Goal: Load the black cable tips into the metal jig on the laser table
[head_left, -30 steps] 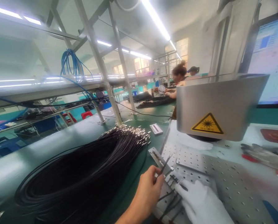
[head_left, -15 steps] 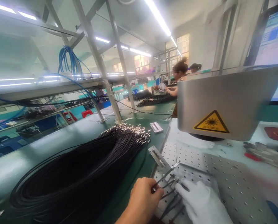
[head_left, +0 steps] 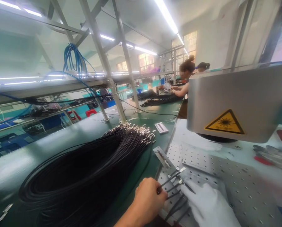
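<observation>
My bare left hand (head_left: 149,197) pinches a thin black cable (head_left: 170,178) with a silver connector tip, laying it across the perforated metal plate (head_left: 228,183). My right hand (head_left: 205,205), in a white glove, presses down on several more black cables lined up on the plate beside it. The two hands are a few centimetres apart. A large coiled bundle of black cables with silver ends (head_left: 89,167) lies on the green table left of my hands.
A grey laser head with a yellow warning label (head_left: 235,101) hangs over the plate. A small metal jig (head_left: 161,127) and a metal bar (head_left: 163,156) lie nearby. Pliers (head_left: 270,153) rest at the right. Two people work at the far bench (head_left: 188,74).
My left hand has lowered the cable tip from raised above the plate down flat beside the other cables. The camera view shifted slightly left.
</observation>
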Demonstrator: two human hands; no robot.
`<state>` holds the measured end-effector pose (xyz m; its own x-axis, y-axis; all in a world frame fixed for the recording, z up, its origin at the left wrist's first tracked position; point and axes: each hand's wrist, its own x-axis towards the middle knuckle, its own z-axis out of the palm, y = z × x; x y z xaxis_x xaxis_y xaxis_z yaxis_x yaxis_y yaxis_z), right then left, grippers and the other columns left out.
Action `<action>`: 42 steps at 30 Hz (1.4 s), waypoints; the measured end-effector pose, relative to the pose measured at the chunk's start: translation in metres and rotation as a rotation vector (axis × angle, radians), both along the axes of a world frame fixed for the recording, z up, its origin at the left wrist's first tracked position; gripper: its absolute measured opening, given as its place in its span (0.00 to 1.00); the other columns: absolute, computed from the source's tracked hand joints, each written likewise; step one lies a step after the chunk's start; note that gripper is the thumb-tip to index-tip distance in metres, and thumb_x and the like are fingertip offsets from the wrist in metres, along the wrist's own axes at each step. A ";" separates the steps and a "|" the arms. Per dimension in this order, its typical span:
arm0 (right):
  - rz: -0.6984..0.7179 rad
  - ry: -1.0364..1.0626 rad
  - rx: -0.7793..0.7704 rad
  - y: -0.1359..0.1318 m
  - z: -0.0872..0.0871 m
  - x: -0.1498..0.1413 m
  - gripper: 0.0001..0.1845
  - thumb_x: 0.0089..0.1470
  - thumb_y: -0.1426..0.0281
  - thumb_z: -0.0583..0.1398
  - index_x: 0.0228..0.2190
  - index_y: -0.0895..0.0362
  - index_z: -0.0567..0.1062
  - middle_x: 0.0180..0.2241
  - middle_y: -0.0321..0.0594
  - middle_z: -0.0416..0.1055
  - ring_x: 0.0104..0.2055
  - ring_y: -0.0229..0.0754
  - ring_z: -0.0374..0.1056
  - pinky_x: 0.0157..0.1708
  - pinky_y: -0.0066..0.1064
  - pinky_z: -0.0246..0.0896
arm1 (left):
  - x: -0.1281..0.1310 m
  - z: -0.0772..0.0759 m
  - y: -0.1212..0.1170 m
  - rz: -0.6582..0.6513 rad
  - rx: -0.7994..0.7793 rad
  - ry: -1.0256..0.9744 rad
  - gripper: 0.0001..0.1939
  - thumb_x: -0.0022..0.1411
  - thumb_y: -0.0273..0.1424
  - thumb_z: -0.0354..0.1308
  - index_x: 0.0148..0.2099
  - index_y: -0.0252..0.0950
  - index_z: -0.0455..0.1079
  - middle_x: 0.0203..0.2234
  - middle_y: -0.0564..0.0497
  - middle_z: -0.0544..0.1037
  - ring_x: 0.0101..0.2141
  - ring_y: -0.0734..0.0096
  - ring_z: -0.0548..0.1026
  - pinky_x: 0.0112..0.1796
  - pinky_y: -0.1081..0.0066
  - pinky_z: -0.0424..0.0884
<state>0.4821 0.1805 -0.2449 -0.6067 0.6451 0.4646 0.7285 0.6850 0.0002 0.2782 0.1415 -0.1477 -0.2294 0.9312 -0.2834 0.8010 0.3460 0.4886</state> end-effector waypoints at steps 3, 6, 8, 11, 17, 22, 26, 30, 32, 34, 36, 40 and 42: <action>0.029 -0.021 0.028 0.002 -0.002 0.001 0.26 0.51 0.77 0.53 0.50 0.48 0.74 0.52 0.36 0.71 0.31 0.44 0.64 0.30 0.37 0.61 | -0.001 -0.001 0.001 -0.007 -0.003 -0.007 0.13 0.50 0.30 0.56 0.18 0.37 0.57 0.15 0.59 0.54 0.21 0.77 0.53 0.24 0.71 0.49; -0.023 -0.031 -0.022 0.005 -0.005 0.001 0.26 0.55 0.76 0.51 0.51 0.46 0.74 0.39 0.42 0.74 0.29 0.46 0.64 0.28 0.35 0.59 | -0.003 -0.003 0.002 -0.029 0.003 -0.015 0.12 0.49 0.30 0.56 0.18 0.37 0.59 0.15 0.59 0.55 0.21 0.77 0.53 0.25 0.72 0.50; -0.028 -0.033 -0.052 0.008 -0.005 0.000 0.26 0.56 0.75 0.51 0.54 0.45 0.72 0.36 0.42 0.73 0.29 0.47 0.64 0.28 0.36 0.58 | -0.003 -0.003 0.004 -0.043 0.004 -0.021 0.12 0.49 0.31 0.56 0.18 0.37 0.59 0.14 0.59 0.56 0.21 0.77 0.54 0.25 0.72 0.51; 0.036 -0.037 -0.044 0.010 0.001 -0.005 0.29 0.53 0.74 0.54 0.54 0.44 0.71 0.43 0.36 0.74 0.32 0.47 0.65 0.29 0.37 0.57 | -0.003 -0.001 0.007 -0.059 -0.002 -0.022 0.13 0.49 0.30 0.56 0.17 0.37 0.57 0.13 0.59 0.55 0.20 0.77 0.54 0.25 0.72 0.51; -0.073 -0.197 0.003 0.008 0.020 -0.017 0.33 0.49 0.82 0.55 0.51 0.40 0.74 0.43 0.31 0.75 0.30 0.43 0.65 0.26 0.35 0.52 | -0.004 -0.005 0.008 -0.120 0.030 0.033 0.15 0.49 0.26 0.53 0.17 0.37 0.52 0.14 0.58 0.53 0.21 0.75 0.50 0.26 0.69 0.49; -0.133 -0.325 0.002 0.006 0.026 -0.025 0.35 0.50 0.82 0.54 0.54 0.40 0.73 0.43 0.33 0.75 0.31 0.46 0.69 0.25 0.34 0.61 | -0.007 -0.010 0.005 -0.101 0.269 -0.262 0.03 0.54 0.28 0.55 0.30 0.36 0.70 0.26 0.55 0.68 0.28 0.74 0.64 0.31 0.73 0.57; -0.157 -0.333 -0.034 0.004 0.031 -0.027 0.37 0.50 0.84 0.51 0.55 0.40 0.73 0.49 0.37 0.74 0.37 0.50 0.72 0.29 0.36 0.67 | -0.008 -0.013 0.005 -0.036 0.311 -0.488 0.10 0.58 0.32 0.56 0.41 0.36 0.73 0.21 0.59 0.64 0.25 0.76 0.62 0.28 0.74 0.57; -0.149 -0.321 -0.062 0.003 0.031 -0.027 0.39 0.49 0.85 0.52 0.54 0.38 0.73 0.51 0.37 0.72 0.36 0.50 0.71 0.31 0.37 0.68 | -0.007 -0.016 0.007 -0.143 0.373 -0.196 0.11 0.62 0.29 0.54 0.40 0.39 0.79 0.25 0.55 0.70 0.26 0.76 0.64 0.30 0.73 0.57; -0.149 -0.305 -0.055 0.003 0.028 -0.026 0.38 0.49 0.84 0.54 0.54 0.37 0.73 0.52 0.37 0.72 0.35 0.50 0.71 0.30 0.37 0.67 | -0.006 -0.015 0.007 -0.190 0.358 -0.015 0.13 0.63 0.27 0.52 0.39 0.41 0.79 0.29 0.53 0.73 0.28 0.75 0.66 0.32 0.72 0.57; -0.144 -0.286 -0.038 0.004 0.026 -0.025 0.36 0.49 0.84 0.55 0.53 0.37 0.74 0.51 0.36 0.73 0.33 0.49 0.71 0.29 0.36 0.67 | -0.005 -0.013 0.007 -0.211 0.309 0.097 0.15 0.65 0.27 0.50 0.40 0.42 0.79 0.30 0.52 0.75 0.29 0.73 0.68 0.32 0.71 0.58; -0.117 -0.258 -0.026 0.005 0.023 -0.023 0.35 0.48 0.83 0.57 0.52 0.38 0.74 0.49 0.35 0.74 0.33 0.49 0.70 0.28 0.36 0.66 | -0.003 -0.010 0.006 -0.231 0.266 0.156 0.16 0.66 0.27 0.48 0.40 0.43 0.79 0.32 0.52 0.76 0.32 0.71 0.71 0.33 0.71 0.59; -0.087 -0.189 -0.001 0.008 0.015 -0.018 0.34 0.44 0.84 0.60 0.50 0.40 0.76 0.48 0.38 0.74 0.36 0.49 0.71 0.29 0.35 0.65 | -0.001 -0.006 0.006 -0.265 0.159 0.288 0.18 0.68 0.29 0.45 0.43 0.42 0.77 0.36 0.51 0.78 0.36 0.66 0.74 0.34 0.68 0.61; -0.094 -0.138 0.011 0.010 0.010 -0.016 0.32 0.45 0.83 0.59 0.48 0.40 0.77 0.48 0.41 0.74 0.34 0.47 0.71 0.29 0.32 0.62 | -0.001 -0.007 0.007 -0.283 0.126 0.366 0.19 0.69 0.30 0.43 0.42 0.41 0.77 0.35 0.50 0.78 0.36 0.63 0.74 0.33 0.67 0.61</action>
